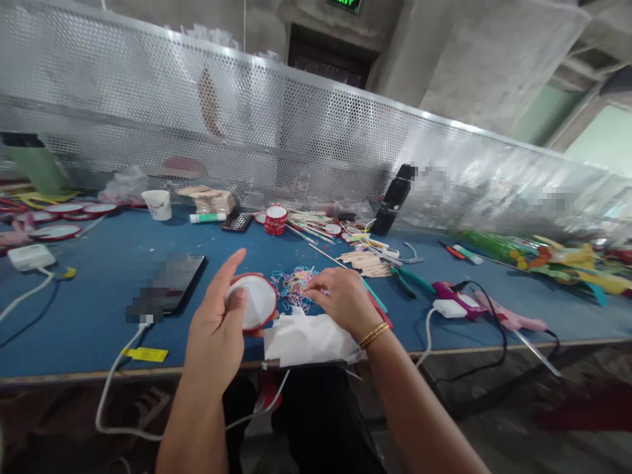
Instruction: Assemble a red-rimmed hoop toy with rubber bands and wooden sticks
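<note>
My left hand [217,322] grips a round white disc with a red rim [259,301], the thumb pressed on its face and the index finger raised. My right hand [340,296] has its fingertips pinched together at the right edge of a heap of small multicoloured paper clips [295,283]. Whatever lies between those fingertips is too small to make out. White tissue paper [309,339] lies at the table's front edge, below the heap and between my wrists. A bracelet circles my right wrist.
A phone [172,283] on a white cable lies left. Behind are a paper cup [158,205], stacked red-rimmed discs [275,220], wooden sticks [365,263] and a black bottle [394,201]. Pliers [405,282] and a pink glue gun [511,316] with cords lie right. A perforated metal screen [316,131] borders the table.
</note>
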A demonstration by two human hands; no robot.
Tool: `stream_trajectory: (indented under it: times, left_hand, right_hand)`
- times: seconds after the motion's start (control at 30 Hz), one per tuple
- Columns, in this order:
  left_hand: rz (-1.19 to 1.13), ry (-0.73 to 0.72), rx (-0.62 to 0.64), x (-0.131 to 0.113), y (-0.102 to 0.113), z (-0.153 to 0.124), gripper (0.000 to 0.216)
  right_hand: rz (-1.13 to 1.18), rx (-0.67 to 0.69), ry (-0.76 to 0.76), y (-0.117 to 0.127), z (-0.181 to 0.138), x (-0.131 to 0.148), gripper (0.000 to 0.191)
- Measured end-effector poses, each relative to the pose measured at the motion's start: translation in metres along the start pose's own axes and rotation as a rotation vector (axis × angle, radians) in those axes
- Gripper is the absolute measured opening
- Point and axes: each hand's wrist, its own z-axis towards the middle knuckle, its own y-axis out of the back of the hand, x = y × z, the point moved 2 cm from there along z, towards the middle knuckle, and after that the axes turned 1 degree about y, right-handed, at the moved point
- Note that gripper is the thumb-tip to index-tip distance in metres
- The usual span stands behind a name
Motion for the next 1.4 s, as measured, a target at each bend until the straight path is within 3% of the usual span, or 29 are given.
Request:
stream_trajectory:
  times: [0.17,0.33,0.5,0.63,0.8,1.0,1.1,1.2,1.27,1.4]
  left_hand:
    - [0.198,-0.037,0.144,0.005,-0.009,-0.001,0.031]
    - [0.292,-0.155,0.137,0.0,-0.022,-0.005,0.027]
    - [0.461,-0.294,0.182,-0.008,-0.034,-0.012,0.022]
    - [0.49,-0.373,0.211,-0.013,-0.034,-0.016,0.024]
    - [0.705,-0.408,0.234,-0.024,-0.036,-0.024,0.02]
    - [0.84,-0.507,0.044,-0.025,-0.032,-0.016,0.018]
    - [0.771,-0.482,0.039,-0.022,-0.025,-0.009,0.016]
    - [0.653,-0.422,0.09,-0.023,-0.025,-0.011,0.016]
    - [0.568,-0.362,0.15,-0.024,-0.027,-0.016,0.016]
    - [0.405,-0.164,0.257,-0.021,-0.029,-0.022,0.019]
  right_hand:
    - [0.247,-0.134,-0.107,0.002,-0.007,-0.01,0.011]
    - [0.689,-0.252,-0.18,0.011,-0.02,0.007,0.015]
    - [0.718,-0.314,-0.072,0.023,-0.041,0.042,0.008]
    - [0.692,-0.321,-0.041,0.025,-0.049,0.051,0.007]
    - [0.742,-0.28,-0.049,0.027,-0.051,0.05,0.008]
    - [1.118,-0.044,0.148,0.04,-0.067,0.059,0.025]
    - [1.37,0.034,0.216,0.042,-0.077,0.068,0.026]
    - [1.439,0.029,0.248,0.038,-0.079,0.073,0.018]
    - [1.375,-0.051,0.249,0.032,-0.077,0.07,0.031]
    - [1.155,-0.333,0.132,0.024,-0.07,0.048,0.048]
